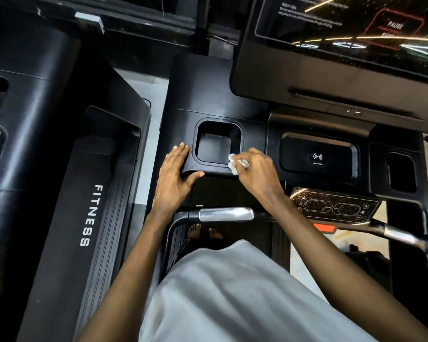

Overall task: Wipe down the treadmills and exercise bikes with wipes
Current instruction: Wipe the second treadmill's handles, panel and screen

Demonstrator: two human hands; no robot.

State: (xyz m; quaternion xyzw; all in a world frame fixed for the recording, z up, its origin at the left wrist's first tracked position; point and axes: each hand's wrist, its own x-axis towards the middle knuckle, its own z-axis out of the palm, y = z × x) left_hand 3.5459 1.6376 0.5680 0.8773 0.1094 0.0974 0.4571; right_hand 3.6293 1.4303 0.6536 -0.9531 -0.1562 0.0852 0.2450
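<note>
I'm wiping the treadmill point(208, 95) cup holder point(196, 134) rim, right hand point(255, 171) gripping the wipe point(233, 165), left hand point(174, 174) lying flat and open beside it. Next I'm probably needing to push the wipe down inside the holder.

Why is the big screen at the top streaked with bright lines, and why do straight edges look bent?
Head view: the streaks on the screen look like lights reflected in its glossy face; head view, the wide-angle lens bows straight edges, as on the neighbouring treadmill; the black console is dim, so the white wipe in the right hand stands out.
</note>
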